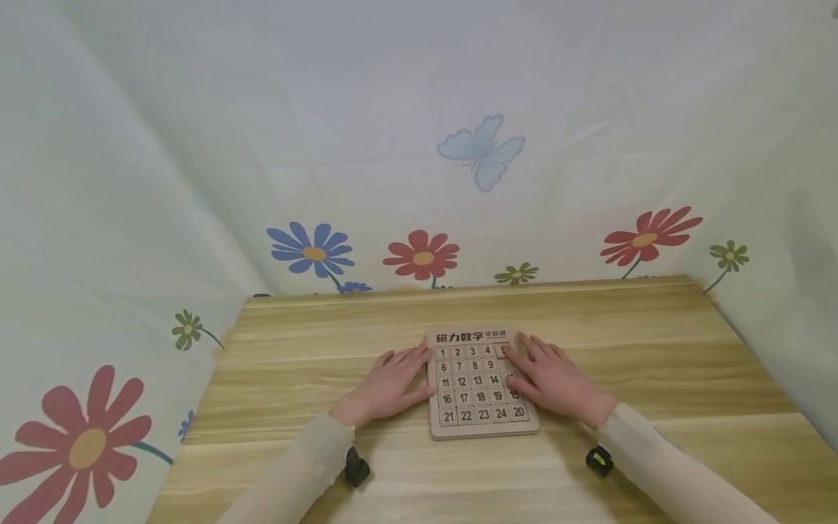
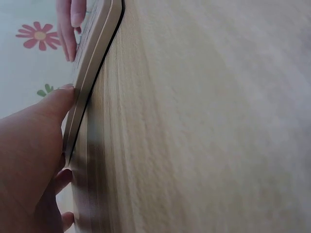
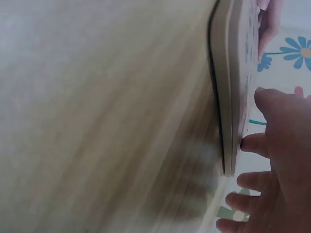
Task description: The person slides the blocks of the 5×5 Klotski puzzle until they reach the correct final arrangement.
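A wooden number sliding puzzle (image 1: 484, 430) lies flat on the table, its numbered tiles in rows under a line of dark printed characters. A gap shows at the right end of the second row, after the 9. My left hand (image 1: 382, 386) rests against the puzzle's left edge, fingers extended; in the left wrist view its thumb (image 2: 60, 99) touches the side. My right hand (image 1: 556, 375) reaches over the right edge. Its index finger is at the 5 tile, partly covering it, and the thumb is at a third-row tile whose number is partly hidden.
The wood-grain table (image 1: 314, 342) extends around the puzzle. A pale curtain with a butterfly (image 1: 483, 151) and flowers hangs behind and at the sides. Each wrist wears a small black device; one (image 1: 356, 467) is on the left, another (image 1: 599, 461) on the right.
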Available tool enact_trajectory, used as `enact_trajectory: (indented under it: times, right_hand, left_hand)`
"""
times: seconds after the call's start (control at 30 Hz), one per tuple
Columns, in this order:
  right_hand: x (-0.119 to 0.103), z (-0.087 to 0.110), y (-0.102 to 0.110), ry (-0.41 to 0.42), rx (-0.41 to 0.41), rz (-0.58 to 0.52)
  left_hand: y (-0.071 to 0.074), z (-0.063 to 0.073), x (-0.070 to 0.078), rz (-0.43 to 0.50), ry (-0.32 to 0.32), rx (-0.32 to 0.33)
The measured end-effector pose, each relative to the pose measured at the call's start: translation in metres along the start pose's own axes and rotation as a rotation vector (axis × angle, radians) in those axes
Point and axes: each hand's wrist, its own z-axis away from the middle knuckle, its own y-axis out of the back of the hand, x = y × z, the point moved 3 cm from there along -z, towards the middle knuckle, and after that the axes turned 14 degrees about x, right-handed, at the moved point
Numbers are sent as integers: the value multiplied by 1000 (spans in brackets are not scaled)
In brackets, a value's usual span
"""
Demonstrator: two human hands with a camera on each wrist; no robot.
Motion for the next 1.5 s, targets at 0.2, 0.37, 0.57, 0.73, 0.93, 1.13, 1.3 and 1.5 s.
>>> enact_trajectory:
  times: [0.2, 0.37, 0.57, 0.73, 0.93, 1.13, 1.3, 1.5]
  right_hand:
    - [-2, 11, 4, 78, -19, -24]
    - [-7, 24, 8, 102, -53, -9]
    - [-4, 20, 7, 88, -25, 3]
    - [-2, 12, 6, 76, -28, -4]
    - [-6, 19, 8, 97, -47, 2]
    - [-13, 40, 11, 148, -66, -11]
    - [-12, 44, 13, 118, -66, -22]
    - [-9, 31, 11, 95, -75, -7]
  left_hand:
    - [-6, 0, -4, -5, 2, 5]
    - [-7, 1, -5, 2, 5, 3]
    - [-7, 0, -6, 12, 14, 0]
    - [-7, 0, -4, 6, 1, 0]
    - [1, 0, 2, 8, 8, -13]
    - [3, 1, 2, 16, 5, 0]
    - [1, 1, 1, 22, -6, 17]
    - [3, 1, 2, 16, 9, -6]
